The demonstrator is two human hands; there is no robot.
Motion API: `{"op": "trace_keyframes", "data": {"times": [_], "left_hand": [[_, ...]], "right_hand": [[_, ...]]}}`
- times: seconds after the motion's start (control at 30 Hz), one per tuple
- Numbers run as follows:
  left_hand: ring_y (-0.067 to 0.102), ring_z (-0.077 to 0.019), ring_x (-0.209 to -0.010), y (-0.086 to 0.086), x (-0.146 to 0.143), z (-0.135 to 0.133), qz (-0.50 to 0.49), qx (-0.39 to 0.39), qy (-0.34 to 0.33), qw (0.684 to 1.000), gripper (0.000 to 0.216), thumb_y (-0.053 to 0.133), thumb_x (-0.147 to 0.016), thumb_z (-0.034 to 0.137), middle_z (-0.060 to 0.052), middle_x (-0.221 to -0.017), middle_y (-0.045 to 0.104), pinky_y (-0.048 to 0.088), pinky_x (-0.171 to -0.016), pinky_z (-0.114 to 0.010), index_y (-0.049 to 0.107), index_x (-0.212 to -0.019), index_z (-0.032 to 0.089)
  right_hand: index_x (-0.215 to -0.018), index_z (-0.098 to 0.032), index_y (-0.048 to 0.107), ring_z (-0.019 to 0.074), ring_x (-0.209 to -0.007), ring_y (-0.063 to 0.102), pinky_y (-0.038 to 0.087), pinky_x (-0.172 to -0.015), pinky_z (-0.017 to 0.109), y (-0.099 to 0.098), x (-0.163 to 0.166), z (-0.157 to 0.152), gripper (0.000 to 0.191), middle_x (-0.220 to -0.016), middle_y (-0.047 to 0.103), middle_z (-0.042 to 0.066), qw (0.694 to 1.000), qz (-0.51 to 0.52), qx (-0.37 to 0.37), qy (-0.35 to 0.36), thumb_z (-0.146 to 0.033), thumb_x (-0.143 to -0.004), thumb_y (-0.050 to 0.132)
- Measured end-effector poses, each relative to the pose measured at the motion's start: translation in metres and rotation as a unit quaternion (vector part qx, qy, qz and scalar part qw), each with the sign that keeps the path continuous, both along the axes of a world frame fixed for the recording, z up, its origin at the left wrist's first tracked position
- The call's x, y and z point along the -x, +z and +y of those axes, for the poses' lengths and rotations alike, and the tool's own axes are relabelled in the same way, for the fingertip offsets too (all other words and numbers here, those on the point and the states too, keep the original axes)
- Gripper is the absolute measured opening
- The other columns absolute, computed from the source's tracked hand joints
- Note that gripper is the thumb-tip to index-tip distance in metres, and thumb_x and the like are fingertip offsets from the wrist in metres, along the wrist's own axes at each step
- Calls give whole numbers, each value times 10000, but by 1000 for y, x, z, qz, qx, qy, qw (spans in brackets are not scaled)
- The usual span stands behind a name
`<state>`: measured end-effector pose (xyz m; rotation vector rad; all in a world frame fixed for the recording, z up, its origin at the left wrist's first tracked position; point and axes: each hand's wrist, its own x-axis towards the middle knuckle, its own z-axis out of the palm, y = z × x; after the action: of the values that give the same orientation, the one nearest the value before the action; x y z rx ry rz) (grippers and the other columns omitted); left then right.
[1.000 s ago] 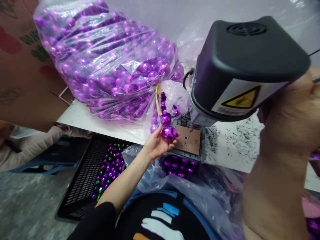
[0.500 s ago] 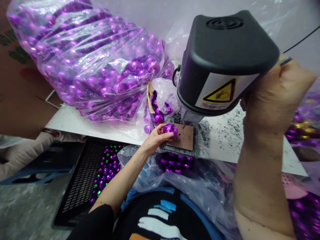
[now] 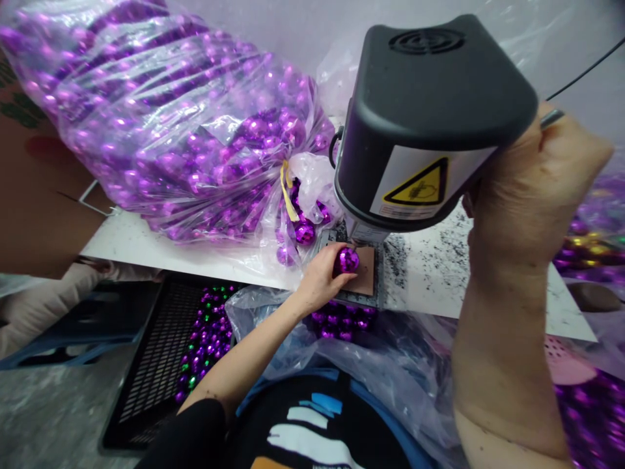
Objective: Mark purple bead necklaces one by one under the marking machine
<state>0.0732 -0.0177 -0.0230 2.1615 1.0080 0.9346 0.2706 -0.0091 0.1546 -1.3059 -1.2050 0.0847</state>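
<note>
A shiny purple faceted ball is pinched between the thumb and fingers of my left hand. It sits over the brown board on the base of a black bench drill press, below the machine's head. My right hand is raised at the machine's right side with its fingers curled round a handle; a metal rod end sticks out above the fist. The machine's head hides most of those fingers. A yellow warning label faces me.
A big clear bag of purple balls, tied with yellow ribbon, lies on the white table. Dark shavings litter the tabletop. Below stands a black crate with purple and green beads. A cardboard box stands at left.
My left hand has moved right with the purple ball, bringing it further over the board under the machine's head. My right hand keeps its grip. The view has shifted slightly.
</note>
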Motion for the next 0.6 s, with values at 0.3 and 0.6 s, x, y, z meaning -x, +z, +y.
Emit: {"op": "trace_keyframes", "data": {"times": [0.3, 0.6], "left_hand": [[597, -279, -1118, -1, -18, -10, 63, -54, 69, 994, 492, 705, -868, 449, -126, -1187, 640, 477, -961, -422, 525, -1237, 178], [602, -259, -1018, -8, -32, -10, 67, -80, 148, 983, 381, 748, -832, 398, -82, -1031, 683, 398, -1005, -433, 595, -1110, 186]], "right_hand": [[-672, -130, 402, 37, -592, 325, 276, -581, 225, 1, -1, -1, 575, -609, 310, 9, 1000, 12, 6, -2, -665, -857, 504], [-688, -95, 382, -6, -604, 301, 248, -623, 199, -1, 4, -12, 576, -623, 305, -5, 999, -40, -20, -15, -622, -913, 442]]}}
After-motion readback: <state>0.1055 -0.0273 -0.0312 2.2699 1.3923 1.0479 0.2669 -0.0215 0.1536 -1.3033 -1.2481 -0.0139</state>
